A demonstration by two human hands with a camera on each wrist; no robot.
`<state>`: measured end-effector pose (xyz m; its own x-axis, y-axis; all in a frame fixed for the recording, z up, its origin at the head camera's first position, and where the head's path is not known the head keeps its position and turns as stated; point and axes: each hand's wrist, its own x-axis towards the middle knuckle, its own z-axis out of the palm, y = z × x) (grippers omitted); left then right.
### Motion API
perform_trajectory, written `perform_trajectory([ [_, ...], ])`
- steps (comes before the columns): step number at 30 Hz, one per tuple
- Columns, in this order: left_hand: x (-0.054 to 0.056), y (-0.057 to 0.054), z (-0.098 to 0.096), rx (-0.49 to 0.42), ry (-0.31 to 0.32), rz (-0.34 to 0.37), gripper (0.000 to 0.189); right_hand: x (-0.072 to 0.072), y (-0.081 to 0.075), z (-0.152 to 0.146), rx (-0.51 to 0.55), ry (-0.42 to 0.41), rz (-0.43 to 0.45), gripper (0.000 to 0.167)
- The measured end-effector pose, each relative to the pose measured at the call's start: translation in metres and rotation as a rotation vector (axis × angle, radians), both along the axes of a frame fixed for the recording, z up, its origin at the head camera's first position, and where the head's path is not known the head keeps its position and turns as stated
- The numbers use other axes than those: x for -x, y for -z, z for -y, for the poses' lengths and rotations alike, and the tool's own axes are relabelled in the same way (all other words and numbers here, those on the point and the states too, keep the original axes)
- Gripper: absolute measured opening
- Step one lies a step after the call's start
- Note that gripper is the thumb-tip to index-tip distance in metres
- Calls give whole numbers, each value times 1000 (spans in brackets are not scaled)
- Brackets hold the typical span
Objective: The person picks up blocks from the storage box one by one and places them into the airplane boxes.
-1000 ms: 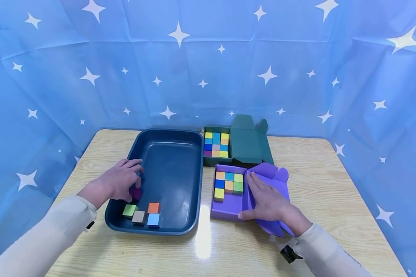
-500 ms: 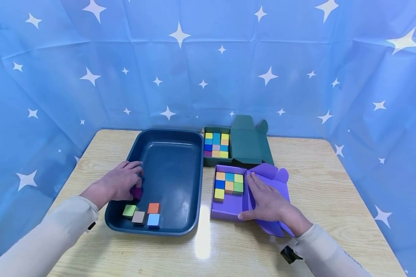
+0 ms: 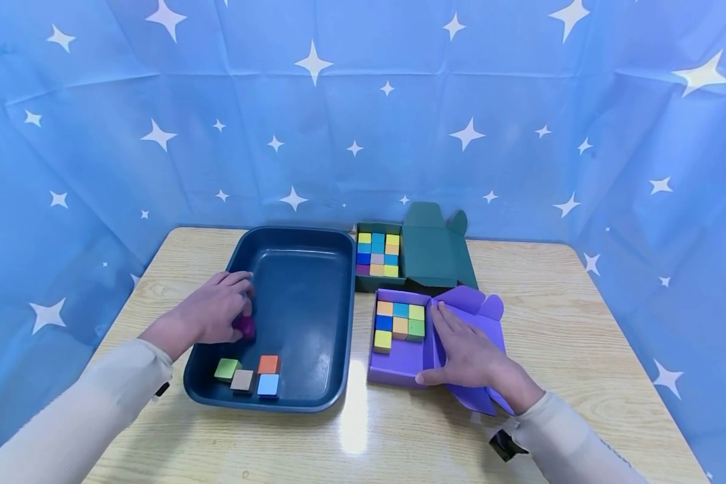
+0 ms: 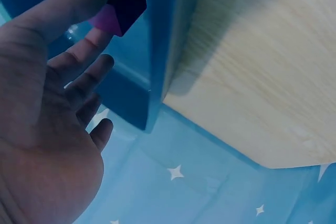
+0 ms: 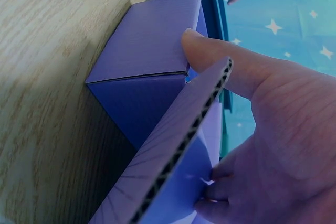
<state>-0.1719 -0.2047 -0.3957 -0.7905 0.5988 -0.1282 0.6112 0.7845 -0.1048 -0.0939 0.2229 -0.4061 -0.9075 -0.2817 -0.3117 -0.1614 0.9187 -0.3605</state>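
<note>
Over the left side of the dark blue tray (image 3: 302, 302), my left hand (image 3: 218, 309) pinches a purple cube (image 4: 123, 3) between thumb and fingertips. In front of it in the tray lie a green cube (image 3: 226, 368), a tan cube (image 3: 242, 380), an orange cube (image 3: 269, 364) and a light blue cube (image 3: 268, 385). My right hand (image 3: 466, 346) rests with straight fingers on the opened lid of the purple cardboard box (image 3: 393, 373), its thumb at the front wall. Several coloured cubes (image 3: 400, 327) fill the back and left of that box.
Behind the purple box stands a green cardboard box (image 3: 378, 283) packed with several cubes, its lid (image 3: 432, 249) folded out to the right. A star-printed blue cloth (image 3: 363, 134) hangs behind the wooden table (image 3: 556, 323).
The left fingers have closed on the purple cube and moved it slightly back and to the right, away from the green cube. My right hand stays in place on the purple box.
</note>
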Motion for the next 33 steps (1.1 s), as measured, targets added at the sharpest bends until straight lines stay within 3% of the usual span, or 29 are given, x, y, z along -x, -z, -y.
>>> perform_trajectory([
  [10,5,-19,-18,-26,-5,-23,24,0,0,0,-1,-1,-1,125],
  [21,11,-35,-45,-19,40,-69,27,0,0,0,3,-1,-3,125],
  [33,12,-40,-77,-30,101,-102,30,0,1,-1,-3,0,-5,125],
])
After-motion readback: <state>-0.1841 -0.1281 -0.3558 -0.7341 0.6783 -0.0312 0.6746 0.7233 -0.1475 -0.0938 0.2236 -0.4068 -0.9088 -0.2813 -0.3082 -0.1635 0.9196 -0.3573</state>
